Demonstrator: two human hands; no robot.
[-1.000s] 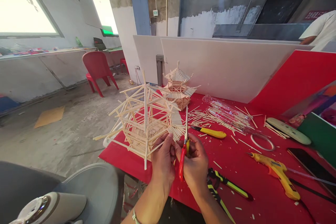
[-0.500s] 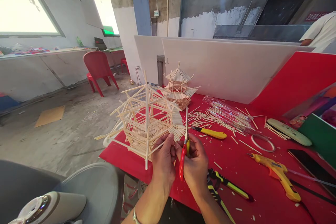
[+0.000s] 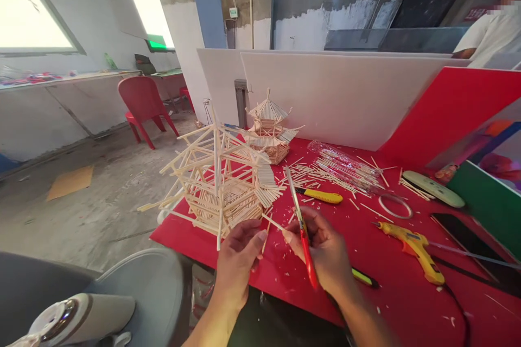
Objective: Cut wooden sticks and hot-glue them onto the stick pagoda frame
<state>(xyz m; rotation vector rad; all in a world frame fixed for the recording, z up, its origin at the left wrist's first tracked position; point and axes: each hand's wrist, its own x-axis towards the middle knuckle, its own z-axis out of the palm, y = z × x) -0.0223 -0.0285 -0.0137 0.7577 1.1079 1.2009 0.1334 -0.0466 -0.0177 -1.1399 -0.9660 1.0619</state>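
My left hand (image 3: pixel 238 257) pinches the near end of a short thin wooden stick (image 3: pixel 265 239) just below a half-built stick pavilion frame (image 3: pixel 220 181) on the red table (image 3: pixel 399 293). My right hand (image 3: pixel 323 252) is closed round red-handled scissors (image 3: pixel 301 227), blades pointing up and away; its fingertips hold another thin stick (image 3: pixel 272 222). A finished small stick pagoda (image 3: pixel 268 127) stands behind the frame.
A yellow utility knife (image 3: pixel 321 196), a pile of loose sticks (image 3: pixel 325 173), a tape ring (image 3: pixel 394 206), a yellow glue gun (image 3: pixel 415 249), a dark phone (image 3: pixel 468 238) lie on the table. White boards (image 3: pixel 334 97) back it. Another person (image 3: pixel 488 38) sits far right. A red chair (image 3: pixel 142 103) stands left.
My hands have drawn apart: the right moved right and tilted the scissors, the left dropped slightly. The view shifted, and the pliers beside my right hand are now mostly hidden.
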